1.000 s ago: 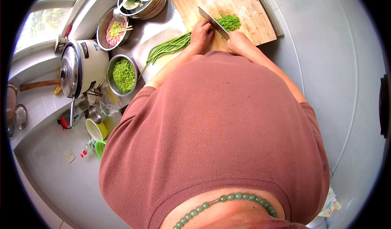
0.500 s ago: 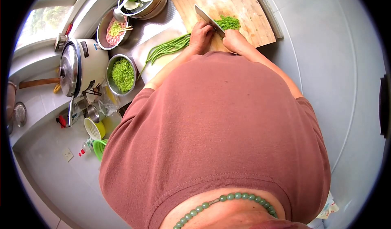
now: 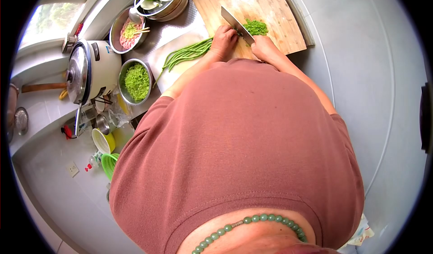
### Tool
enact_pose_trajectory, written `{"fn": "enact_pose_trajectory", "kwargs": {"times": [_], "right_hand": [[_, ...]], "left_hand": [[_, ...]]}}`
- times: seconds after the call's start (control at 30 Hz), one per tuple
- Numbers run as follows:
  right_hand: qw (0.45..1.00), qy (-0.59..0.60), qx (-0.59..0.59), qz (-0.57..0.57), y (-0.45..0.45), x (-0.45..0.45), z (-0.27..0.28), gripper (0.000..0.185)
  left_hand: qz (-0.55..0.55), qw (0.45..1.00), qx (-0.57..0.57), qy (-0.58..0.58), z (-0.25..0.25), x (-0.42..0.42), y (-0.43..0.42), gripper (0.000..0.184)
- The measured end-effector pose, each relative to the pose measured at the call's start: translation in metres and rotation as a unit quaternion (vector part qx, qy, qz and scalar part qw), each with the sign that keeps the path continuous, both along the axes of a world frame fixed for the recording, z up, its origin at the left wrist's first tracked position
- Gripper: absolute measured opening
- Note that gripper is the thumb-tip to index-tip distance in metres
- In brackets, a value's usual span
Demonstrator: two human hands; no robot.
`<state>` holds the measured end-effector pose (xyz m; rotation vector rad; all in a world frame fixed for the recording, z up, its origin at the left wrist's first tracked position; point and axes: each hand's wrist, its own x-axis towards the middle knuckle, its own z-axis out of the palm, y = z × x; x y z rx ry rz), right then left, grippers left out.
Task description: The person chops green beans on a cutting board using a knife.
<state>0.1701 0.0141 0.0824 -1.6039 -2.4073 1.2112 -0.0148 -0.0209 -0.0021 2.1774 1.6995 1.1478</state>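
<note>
On the wooden cutting board (image 3: 216, 1), my right hand (image 3: 265, 47) grips the handle of a cleaver (image 3: 235, 23), its broad blade angled up and to the left. My left hand (image 3: 224, 41) is closed over the ends of a bunch of long green beans (image 3: 189, 54), right beside the blade. The beans trail left off the board onto a pale surface. A heap of finely chopped green beans (image 3: 256, 27) lies on the far side of the blade. The exact spot where the blade meets the beans is hidden by my fingers.
Left of the board stand a bowl of chopped greens (image 3: 136, 83), a bowl of minced meat with chopsticks (image 3: 131, 30), and stacked bowls (image 3: 164, 5) with a ladle. A lidded white cooker (image 3: 100, 69) sits further left. Yellow (image 3: 104, 141) and green baskets (image 3: 109, 164) are lower down.
The view has shifted slightly. The cleaver and both hands appear a little further right, still at the bean ends. Both grips look the same.
</note>
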Motion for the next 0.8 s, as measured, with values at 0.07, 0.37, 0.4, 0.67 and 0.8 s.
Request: {"fn": "enact_pose_trajectory", "kwargs": {"times": [0.07, 0.37, 0.4, 0.67, 0.8], "right_hand": [[1.000, 0.007, 0.002, -0.002, -0.003, 0.006, 0.002, 0.025], [1.000, 0.000, 0.002, 0.013, -0.008, 0.010, 0.007, 0.025], [1.000, -0.012, 0.005, 0.023, -0.007, 0.008, 0.007, 0.024], [0.996, -0.062, 0.037, 0.047, 0.000, -0.017, 0.001, 0.023], [0.997, -0.057, 0.039, 0.037, 0.001, -0.015, -0.001, 0.022]], "left_hand": [[0.003, 1.000, -0.011, 0.000, 0.002, 0.000, -0.001, 0.014], [0.012, 1.000, -0.013, -0.006, 0.001, 0.003, 0.000, 0.016], [0.012, 1.000, -0.013, -0.008, 0.002, 0.003, 0.000, 0.016], [0.014, 0.999, -0.029, -0.012, -0.001, 0.001, -0.001, 0.014], [0.013, 0.999, -0.035, -0.007, 0.001, 0.000, 0.001, 0.016]]}}
